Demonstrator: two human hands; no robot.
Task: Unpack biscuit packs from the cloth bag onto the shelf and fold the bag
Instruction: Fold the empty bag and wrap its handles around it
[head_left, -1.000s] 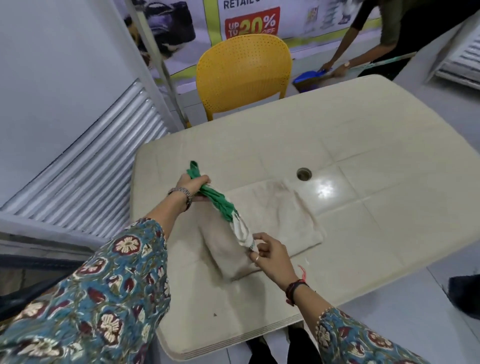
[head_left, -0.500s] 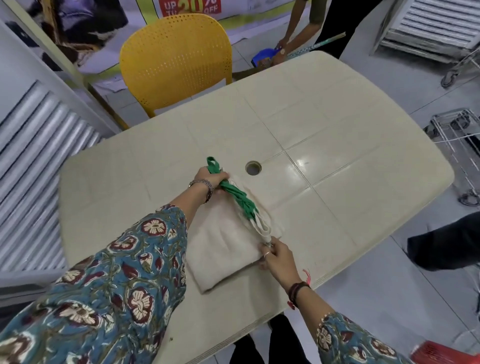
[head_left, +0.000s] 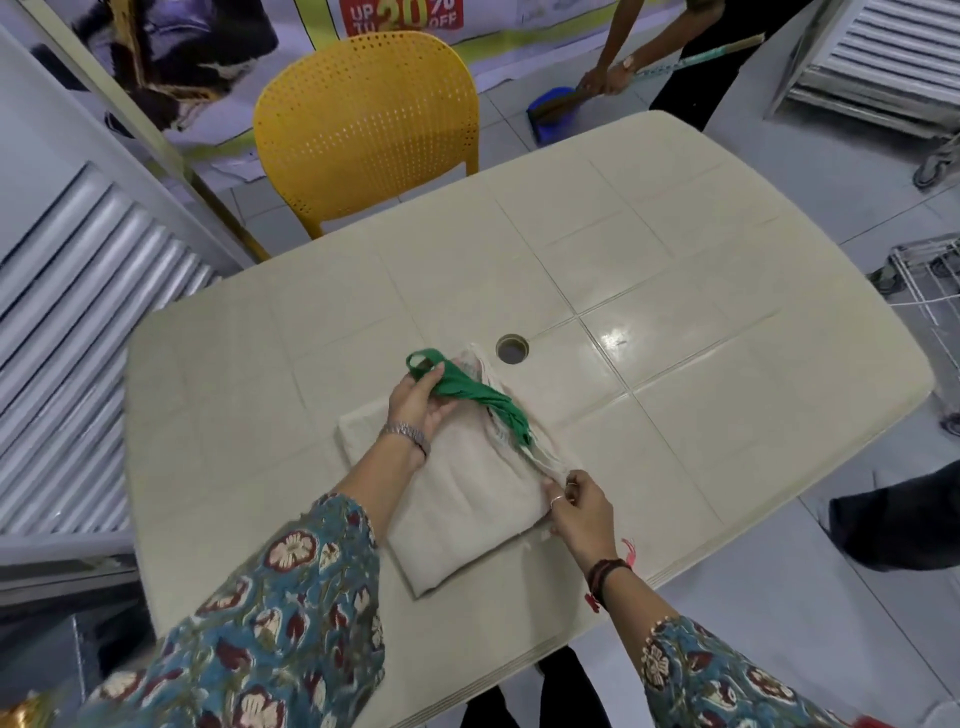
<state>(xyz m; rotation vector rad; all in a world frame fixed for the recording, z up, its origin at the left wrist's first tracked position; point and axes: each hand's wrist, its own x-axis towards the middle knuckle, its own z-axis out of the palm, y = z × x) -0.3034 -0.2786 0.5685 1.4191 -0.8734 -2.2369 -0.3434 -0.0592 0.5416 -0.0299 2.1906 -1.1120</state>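
Fingers (head_left: 435, 375) of my left hand (head_left: 415, 402) curl around the green handles (head_left: 475, 395). My right hand (head_left: 579, 506) pinches the gathered cloth at the handles' lower end. Below both, the folded cloth bag (head_left: 467, 514) lies flat on the cream table (head_left: 675, 291), near its centre hole (head_left: 512, 347).

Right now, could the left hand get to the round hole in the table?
Probably yes. The hole sits just past the left hand with bare table around it and nothing on top. But that hand is busy holding the green handles, so it would need to let go first.
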